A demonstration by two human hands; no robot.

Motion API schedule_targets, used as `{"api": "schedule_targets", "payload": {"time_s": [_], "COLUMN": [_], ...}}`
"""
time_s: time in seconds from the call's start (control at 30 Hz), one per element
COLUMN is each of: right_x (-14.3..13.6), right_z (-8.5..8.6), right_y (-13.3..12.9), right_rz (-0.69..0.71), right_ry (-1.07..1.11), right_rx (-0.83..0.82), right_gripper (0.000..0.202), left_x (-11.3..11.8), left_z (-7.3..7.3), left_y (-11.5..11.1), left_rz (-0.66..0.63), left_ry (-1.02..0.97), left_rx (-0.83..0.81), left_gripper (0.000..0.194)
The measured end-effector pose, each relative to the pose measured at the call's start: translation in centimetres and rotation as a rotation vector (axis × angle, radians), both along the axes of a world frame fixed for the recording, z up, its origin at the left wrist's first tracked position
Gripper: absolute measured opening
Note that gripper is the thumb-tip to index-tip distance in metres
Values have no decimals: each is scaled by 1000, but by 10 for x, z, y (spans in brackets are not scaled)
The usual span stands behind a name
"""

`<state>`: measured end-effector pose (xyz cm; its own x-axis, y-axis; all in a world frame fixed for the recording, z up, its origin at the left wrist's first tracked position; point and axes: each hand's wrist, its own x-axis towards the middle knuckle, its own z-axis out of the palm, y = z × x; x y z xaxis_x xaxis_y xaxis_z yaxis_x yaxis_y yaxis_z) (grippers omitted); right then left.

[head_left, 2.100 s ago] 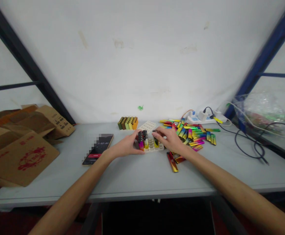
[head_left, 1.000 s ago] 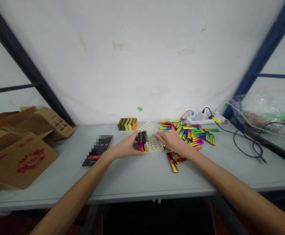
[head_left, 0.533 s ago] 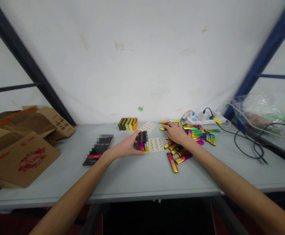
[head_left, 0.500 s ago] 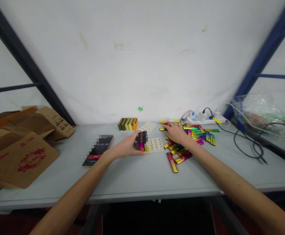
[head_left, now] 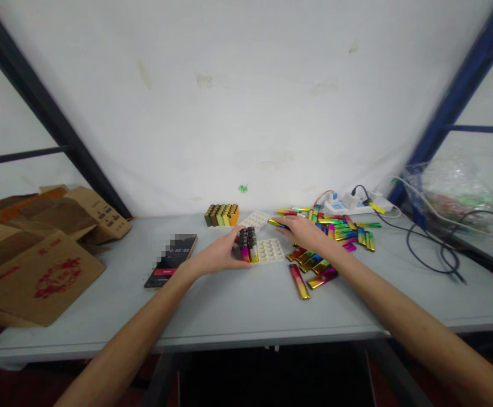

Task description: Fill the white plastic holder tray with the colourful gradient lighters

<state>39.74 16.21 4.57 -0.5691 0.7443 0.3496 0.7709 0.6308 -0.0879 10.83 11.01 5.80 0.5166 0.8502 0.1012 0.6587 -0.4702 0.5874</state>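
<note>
Upright lighters [head_left: 245,251] with black tops stand in two rows at the left end of a white tray with round holes [head_left: 271,250]. My left hand [head_left: 223,252] is curled around their left side, thumb at the front and fingers behind. In my right hand [head_left: 301,230] is a shiny gold lighter [head_left: 277,224], pinched at one end and pointing left above the table. Just right of the tray lies a loose pile of metallic rainbow lighters [head_left: 314,261], partly hidden by my right hand and forearm. A red and gold lighter [head_left: 299,281] lies apart in front.
Behind stand a block of gold-topped lighters [head_left: 221,215] and a second white tray [head_left: 255,220]. A phone [head_left: 171,261] lies left, near cardboard boxes [head_left: 38,254]. A power strip [head_left: 357,204], black cable [head_left: 435,271] and clear plastic bag [head_left: 454,186] are at right.
My right hand has lifted a gold lighter from the back of the pile and moved it slightly left toward the tray. My left hand stays at the upright lighters.
</note>
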Motion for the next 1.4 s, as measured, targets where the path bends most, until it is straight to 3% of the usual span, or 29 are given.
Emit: {"api": "schedule_targets", "payload": {"time_s": [0.13, 0.37, 0.6, 0.73, 0.9, 1.07, 1.17, 1.4], "right_x": [-7, -15, -20, -23, -29, -33, -31, -28], "right_z": [-1, 4, 3, 0, -1, -2, -2, -2], "right_y": [-13, -28, -33, -31, -34, -33, -31, -30], "right_rz": [114, 184, 308, 239, 363, 348, 334, 222], "right_ry": [197, 417, 538, 627, 867, 1144, 1182, 1253], "right_rx": [42, 41, 72, -157, -623, -968, -1031, -1026], "right_gripper": [41, 16, 27, 33, 42, 54, 57, 40], "left_x": [0, 0, -2, -1, 0, 0, 0, -1], "left_z": [0, 1, -2, -2, -1, -1, -1, -1], "left_y": [1, 0, 3, 3, 3, 2, 2, 2], "left_rz": [-18, -27, -37, -31, -34, -17, -1, -1], "left_ry": [-26, -1, -5, -4, -5, -3, 23, 30], "left_rx": [3, 11, 33, 26, 29, 16, 2, -3], "left_gripper": [91, 87, 91, 90, 89, 90, 92, 93]}}
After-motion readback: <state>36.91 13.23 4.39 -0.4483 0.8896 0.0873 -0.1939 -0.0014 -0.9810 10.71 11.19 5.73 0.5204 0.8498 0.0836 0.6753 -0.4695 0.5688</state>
